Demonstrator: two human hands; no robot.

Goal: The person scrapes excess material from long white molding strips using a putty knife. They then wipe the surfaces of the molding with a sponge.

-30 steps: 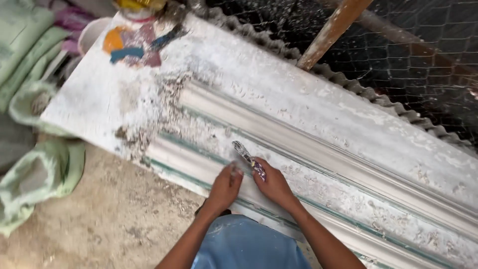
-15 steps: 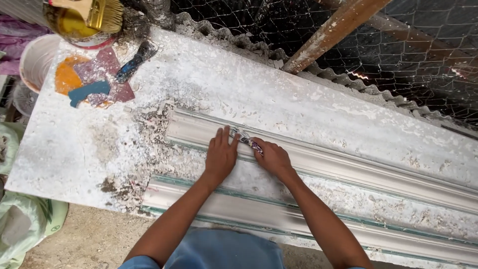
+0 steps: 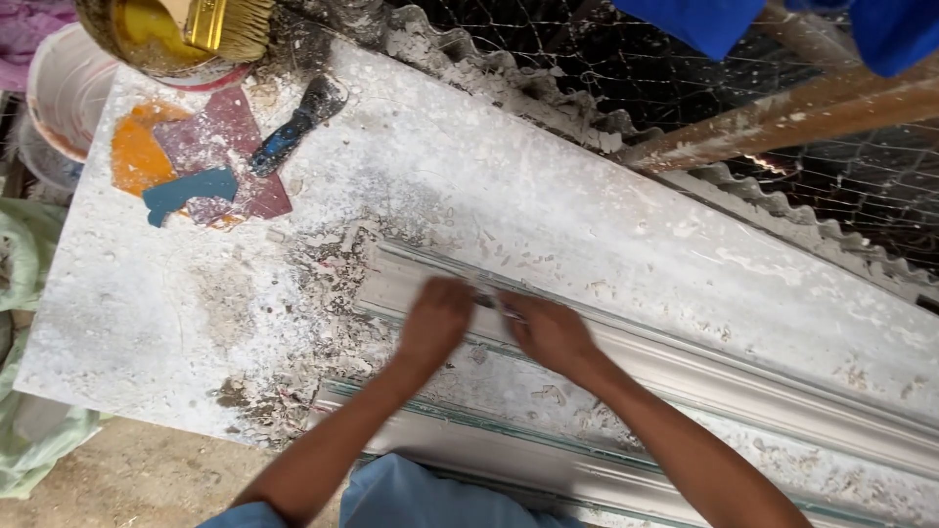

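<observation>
Two bare hands meet at the middle of the frame over a long white plaster moulding [image 3: 685, 367] that lies slantwise on the dusty bench [image 3: 147, 323]. Motion blurs both. The left hand [image 3: 435, 323] rests palm down on the moulding's upper end, fingers curled; whether its grip holds anything I cannot tell. The right hand [image 3: 550, 332] has its grip closed on a thin metal tool [image 3: 492, 304], whose tip shows between the two hands. Plaster crumbs [image 3: 293, 362] lie just left of the moulding. At the upper left lie a blue-handled scraper [image 3: 293, 132], coloured plastic cards [image 3: 196, 166] and a brush [image 3: 230, 24].
</observation>
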